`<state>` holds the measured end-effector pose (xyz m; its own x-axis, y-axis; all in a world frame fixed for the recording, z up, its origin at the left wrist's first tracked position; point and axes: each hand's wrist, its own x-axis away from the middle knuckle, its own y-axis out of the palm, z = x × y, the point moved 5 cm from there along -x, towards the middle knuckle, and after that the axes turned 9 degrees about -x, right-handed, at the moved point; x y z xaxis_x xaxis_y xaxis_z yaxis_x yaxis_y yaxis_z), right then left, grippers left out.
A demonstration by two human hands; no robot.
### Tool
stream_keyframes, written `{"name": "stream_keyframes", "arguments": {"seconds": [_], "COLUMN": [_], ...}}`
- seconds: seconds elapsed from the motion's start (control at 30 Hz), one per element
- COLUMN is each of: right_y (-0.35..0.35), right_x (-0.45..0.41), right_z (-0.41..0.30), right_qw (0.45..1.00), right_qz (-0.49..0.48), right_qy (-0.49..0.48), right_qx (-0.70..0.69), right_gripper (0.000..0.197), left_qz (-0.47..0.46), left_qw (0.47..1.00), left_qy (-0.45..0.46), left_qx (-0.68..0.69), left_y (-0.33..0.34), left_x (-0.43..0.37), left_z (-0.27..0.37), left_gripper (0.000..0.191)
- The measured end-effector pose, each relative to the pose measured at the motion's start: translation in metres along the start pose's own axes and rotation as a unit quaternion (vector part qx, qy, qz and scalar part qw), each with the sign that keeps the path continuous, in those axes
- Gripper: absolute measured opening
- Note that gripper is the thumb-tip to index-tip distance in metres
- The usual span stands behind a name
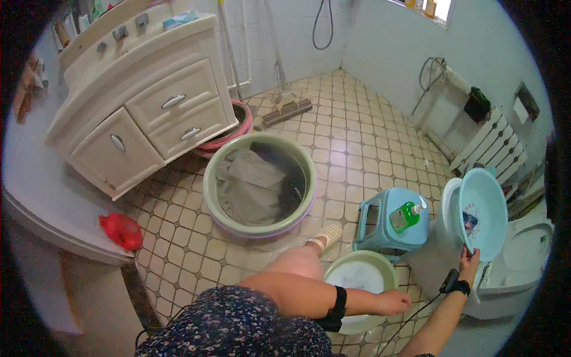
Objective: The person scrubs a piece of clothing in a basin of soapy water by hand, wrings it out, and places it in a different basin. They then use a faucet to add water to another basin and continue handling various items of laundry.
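Observation:
My right hand (470, 261) grips the lower rim of a light blue plastic basin (490, 209), which is tipped up on its side. A small dark patch, cloth or print, shows inside it. My left hand (395, 302) hangs with curled fingers over the right edge of a small green basin (391, 267); nothing shows in it. White suds (357, 277) fill that basin, and my left forearm hides part of it. A blue plastic stool (379, 223) stands just beyond, bearing a green pump bottle (406, 217).
A large green basin (209, 196) holds grey cloth (252, 187) and dark cloth (294, 167). Left are a cream vanity cabinet (147, 116) and a red plastic item (121, 231). A mop (285, 109) leans behind. Right stands a white lidded fixture (522, 254). A cable (415, 314) runs from my right wrist.

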<state>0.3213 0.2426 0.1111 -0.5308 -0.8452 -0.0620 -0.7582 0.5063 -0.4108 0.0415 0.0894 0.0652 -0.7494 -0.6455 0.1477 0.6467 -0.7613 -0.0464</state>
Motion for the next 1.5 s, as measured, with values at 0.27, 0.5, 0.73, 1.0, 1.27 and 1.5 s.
{"name": "stream_keyframes", "arguments": {"seconds": [0.27, 0.5, 0.73, 1.0, 1.27, 1.5], "right_y": [-0.066, -0.027, -0.028, -0.002, 0.003, 0.003], "right_x": [0.059, 0.197, 0.280, 0.330, 0.320, 0.297], "right_z": [0.073, 0.023, -0.005, -0.012, 0.023, 0.004], "right_qw": [0.846, 0.856, 0.923, 0.972, 0.928, 0.897], "right_qz": [0.036, 0.072, 0.070, 0.066, 0.091, 0.101], "right_qy": [0.117, 0.164, 0.128, 0.086, 0.131, 0.142], "right_qx": [-0.519, -0.486, -0.357, -0.207, -0.338, -0.406], "right_gripper": [0.026, 0.034, 0.028, 0.026, 0.023, 0.022], "left_qz": [0.073, 0.160, 0.282, 0.252, 0.126, 0.127], "left_qw": [0.992, 0.973, 0.875, 0.870, 0.938, 0.964], "left_qy": [0.052, 0.159, 0.272, 0.178, 0.166, 0.142], "left_qx": [-0.087, -0.048, -0.283, -0.384, -0.278, -0.188], "left_y": [-0.009, -0.024, -0.020, -0.019, -0.003, -0.012], "left_x": [0.007, 0.014, 0.026, 0.029, 0.017, 0.014], "left_z": [0.031, 0.049, 0.080, 0.093, 0.059, 0.058], "left_gripper": [0.033, 0.037, 0.060, 0.075, 0.020, 0.036]}}
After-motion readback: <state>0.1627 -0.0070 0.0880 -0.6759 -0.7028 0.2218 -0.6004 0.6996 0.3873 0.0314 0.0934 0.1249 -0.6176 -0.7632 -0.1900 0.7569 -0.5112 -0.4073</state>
